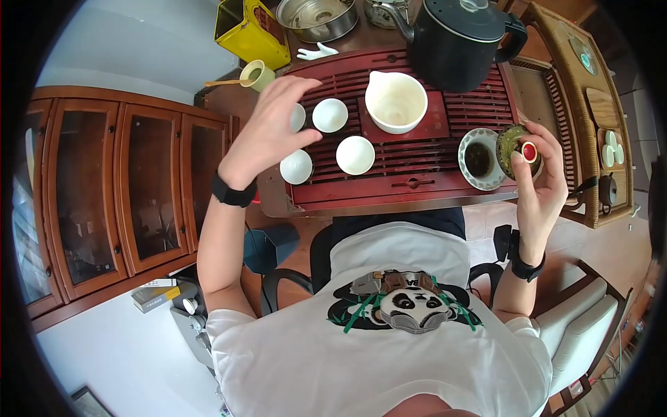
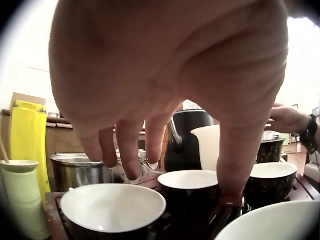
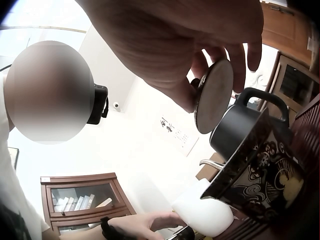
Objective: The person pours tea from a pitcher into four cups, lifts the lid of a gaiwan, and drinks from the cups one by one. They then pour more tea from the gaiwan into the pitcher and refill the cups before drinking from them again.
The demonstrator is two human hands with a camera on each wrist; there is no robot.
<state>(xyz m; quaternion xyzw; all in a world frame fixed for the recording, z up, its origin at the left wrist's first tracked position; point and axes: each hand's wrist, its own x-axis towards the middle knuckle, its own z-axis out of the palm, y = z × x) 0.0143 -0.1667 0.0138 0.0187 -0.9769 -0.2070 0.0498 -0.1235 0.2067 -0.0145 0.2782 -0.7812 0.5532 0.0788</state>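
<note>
My left hand (image 1: pixel 258 135) hovers with fingers spread around small white-lined teacups. One cup (image 1: pixel 297 118) is partly hidden behind it, another cup (image 1: pixel 296 167) sits below the thumb, and a third cup (image 1: pixel 330 115) stands just beyond the fingers. In the left wrist view the thumb (image 2: pixel 237 155) points down between cups. My right hand (image 1: pixel 545 174) pinches a patterned lid (image 1: pixel 513 137) by its red-topped knob. The lid (image 3: pixel 215 97) is tilted on edge, beside and above a patterned gaiwan bowl (image 3: pixel 260 175). Dark tea (image 1: pixel 479 160) shows inside the bowl.
A slatted red tea tray (image 1: pixel 417 186) carries the cups, a white pitcher (image 1: pixel 396 104) and a black kettle (image 1: pixel 455 55). Behind stand a steel bowl (image 1: pixel 317 21), a yellow tin (image 1: pixel 253 38) and a green tool holder (image 1: pixel 258 75). A wicker shelf (image 1: pixel 590 174) is at the right.
</note>
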